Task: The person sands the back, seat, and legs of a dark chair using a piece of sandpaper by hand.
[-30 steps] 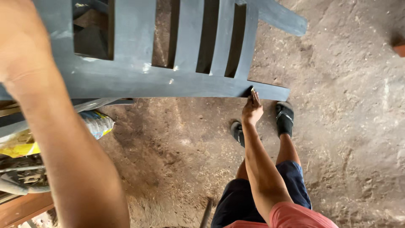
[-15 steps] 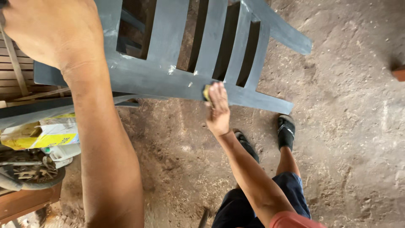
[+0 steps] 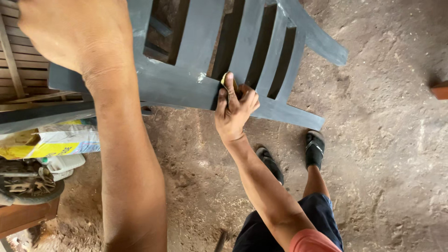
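A grey-blue painted wooden slatted frame (image 3: 186, 86), like a chair back, fills the upper middle of the head view. My right hand (image 3: 233, 109) presses a small folded piece of sandpaper (image 3: 225, 83) against the frame's lower rail, where a slat meets it. My left hand (image 3: 77, 32) is close to the camera at the top left, resting on the frame's left side; what its fingers hold is hidden. Below, my two feet in dark sandals (image 3: 315, 149) stand on the dirt floor.
Brown dirt floor (image 3: 387, 154) lies all around. A wooden slatted piece (image 3: 21, 70) sits at the far left, with a yellow and white sack (image 3: 46, 142), a white container (image 3: 63, 163) and a wheel-like machine part (image 3: 25, 184) beneath. A reddish block (image 3: 441, 89) is at the right edge.
My right hand has slid left along the lower rail, from its right end to the middle, and up to the slats. The view has shifted, so the frame sits lower and my left hand shows.
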